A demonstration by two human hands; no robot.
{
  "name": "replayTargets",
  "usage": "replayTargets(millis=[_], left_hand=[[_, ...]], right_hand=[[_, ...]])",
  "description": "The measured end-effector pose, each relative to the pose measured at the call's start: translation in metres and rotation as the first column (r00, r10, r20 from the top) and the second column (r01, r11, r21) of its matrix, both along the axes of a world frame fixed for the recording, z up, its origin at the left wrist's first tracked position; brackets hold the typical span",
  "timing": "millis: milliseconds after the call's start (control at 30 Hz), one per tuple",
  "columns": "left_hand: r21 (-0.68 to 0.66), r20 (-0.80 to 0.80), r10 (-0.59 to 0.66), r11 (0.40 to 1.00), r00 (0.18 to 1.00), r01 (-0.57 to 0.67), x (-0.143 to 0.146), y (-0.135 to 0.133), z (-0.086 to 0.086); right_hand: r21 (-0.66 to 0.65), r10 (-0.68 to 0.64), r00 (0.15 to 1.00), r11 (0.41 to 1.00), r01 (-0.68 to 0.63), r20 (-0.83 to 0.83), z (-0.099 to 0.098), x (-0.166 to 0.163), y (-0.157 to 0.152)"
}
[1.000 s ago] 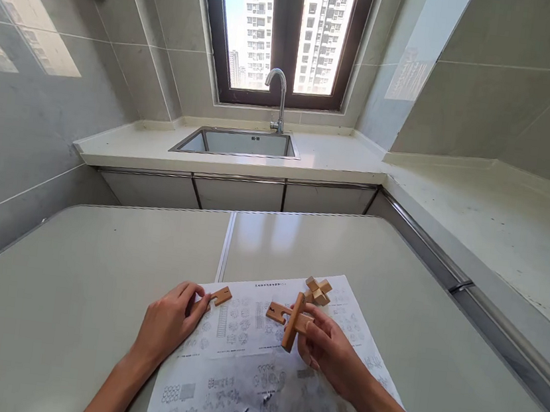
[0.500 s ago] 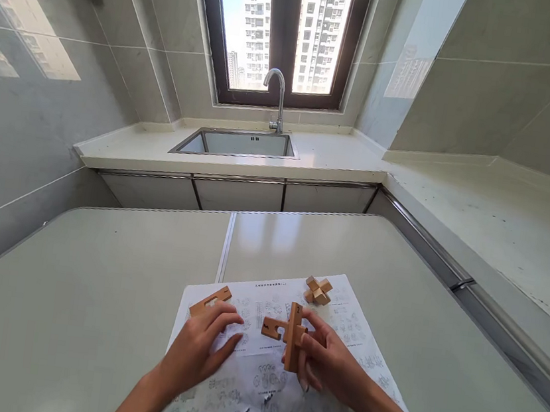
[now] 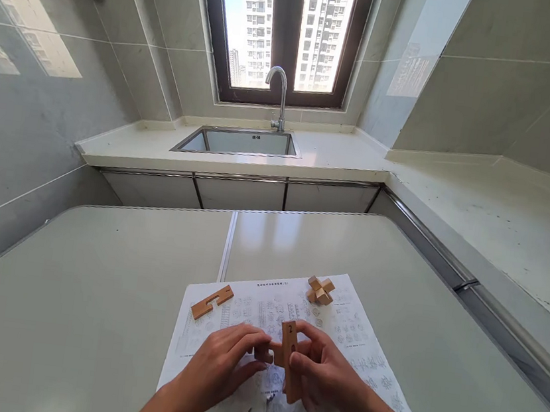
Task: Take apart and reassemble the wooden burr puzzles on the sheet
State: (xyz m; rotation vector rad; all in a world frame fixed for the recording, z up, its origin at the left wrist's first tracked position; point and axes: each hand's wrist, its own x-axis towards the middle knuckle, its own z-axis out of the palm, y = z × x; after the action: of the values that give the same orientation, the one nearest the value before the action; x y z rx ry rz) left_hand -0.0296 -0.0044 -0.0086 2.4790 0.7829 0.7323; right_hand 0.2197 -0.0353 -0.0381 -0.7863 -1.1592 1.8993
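In the head view, my right hand [image 3: 330,368] grips a wooden puzzle piece marked 2 [image 3: 291,368], which stands tilted. A second wooden puzzle piece [image 3: 278,352] crosses it and juts out to the left. My left hand [image 3: 228,361] pinches that piece's outer end between thumb and fingers, hiding part of it. To the upper left, a notched wooden puzzle piece marked 1 [image 3: 206,306] lies on a printed paper sheet [image 3: 351,322]. An assembled wooden burr puzzle [image 3: 320,291] rests near the sheet's top right corner.
The sheet lies on a pale table [image 3: 94,291] with a seam [image 3: 226,247]. Its lower part has torn spots [image 3: 270,399]. Beyond the table are a counter [image 3: 341,154], a sink [image 3: 243,142] and a faucet [image 3: 282,100]. Another counter [image 3: 504,214] runs along the right.
My left hand has moved right, away from the piece marked 1, and closed on the end of the crossing piece. My right hand has lowered slightly and tilted the piece marked 2.
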Motion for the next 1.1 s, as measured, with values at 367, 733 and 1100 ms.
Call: replayTargets(millis=[367, 733, 1100], left_hand=[[-0.779, 0.151, 0.205, 0.627, 0.967, -0.011, 0.001, -0.004, 0.016], [-0.858, 0.248, 0.191, 0.499, 0.950, 0.124, 0.004, -0.001, 0.019], [-0.700, 0.107, 0.415, 0.677, 0.903, -0.228, -0.004, 0.010, 0.012]], right_hand=[[-0.021, 0.019, 0.999, 1.000, -0.019, -0.029, 0.002, 0.008, 0.001], [0.003, -0.035, 0.998, 0.999, 0.036, -0.050, -0.007, 0.009, -0.001], [0.059, -0.242, 0.970, 0.969, 0.241, 0.015, 0.003, 0.018, 0.006]])
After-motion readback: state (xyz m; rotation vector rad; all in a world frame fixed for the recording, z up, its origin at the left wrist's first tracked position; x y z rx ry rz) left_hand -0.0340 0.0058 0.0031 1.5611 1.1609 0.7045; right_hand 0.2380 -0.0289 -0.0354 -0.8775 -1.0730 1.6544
